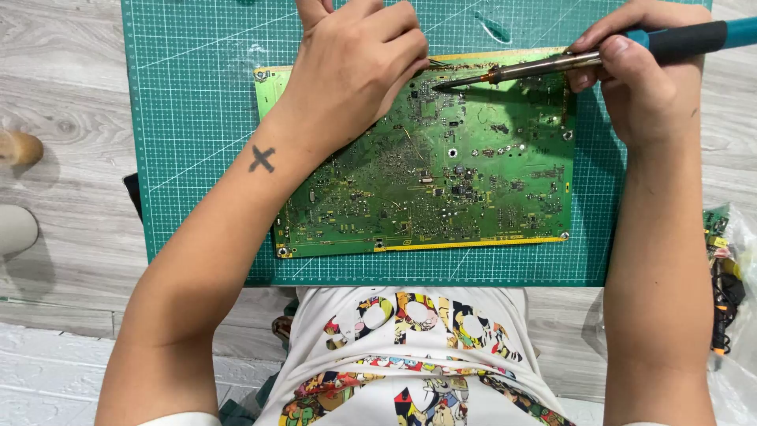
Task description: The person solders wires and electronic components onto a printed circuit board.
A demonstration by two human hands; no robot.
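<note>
A large green circuit board lies flat on a green cutting mat. My right hand grips a soldering iron with a blue and black handle. Its metal tip touches the board near the upper middle. My left hand rests on the board's upper left part, fingers curled. A thin tool or wire pokes out by the fingertips, close to the iron's tip, but I cannot tell what it is.
The mat sits on a grey wood-grain surface. A clear plastic bag of small electronic parts lies at the right edge. Two rounded objects, one brown and one pale, sit at the far left.
</note>
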